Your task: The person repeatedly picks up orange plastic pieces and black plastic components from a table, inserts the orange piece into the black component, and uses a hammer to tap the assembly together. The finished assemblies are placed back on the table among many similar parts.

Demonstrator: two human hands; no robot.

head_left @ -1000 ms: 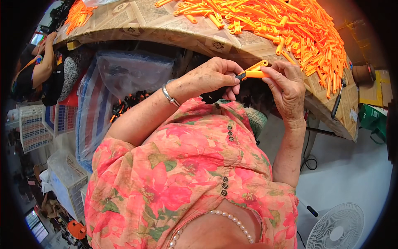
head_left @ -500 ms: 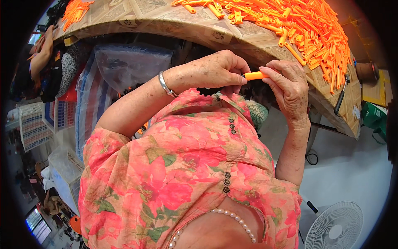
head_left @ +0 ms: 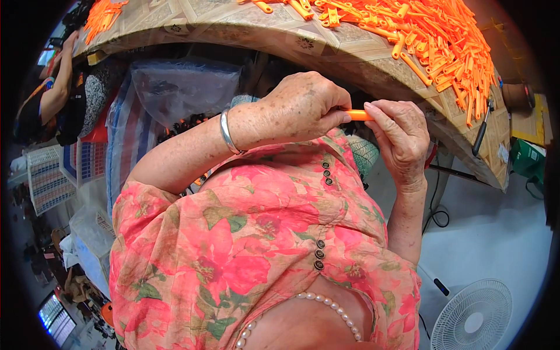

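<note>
Between my two hands, an orange plastic handle-like piece (head_left: 358, 115) lies roughly level in front of my chest. My left hand (head_left: 306, 108), with a silver bangle on the wrist, pinches the piece's left end; its curled fingers hide that end. My right hand (head_left: 401, 137) grips the other end between thumb and fingers. Whether anything else sits inside the left hand cannot be seen. A large heap of similar orange pieces (head_left: 429, 52) covers the table (head_left: 256, 38) beyond my right hand.
A dark-handled tool (head_left: 480, 135) lies at the table's right edge. A smaller orange pile (head_left: 104, 17) is at the far left, where another person's arm (head_left: 58, 93) reaches the table. Clear plastic bags (head_left: 184, 87) hang below the edge. A white fan (head_left: 473, 321) stands lower right.
My left hand has closed further over the orange piece, and less of its width shows. A black toothed strip seen below that hand is no longer in sight. The other person's arm has shifted.
</note>
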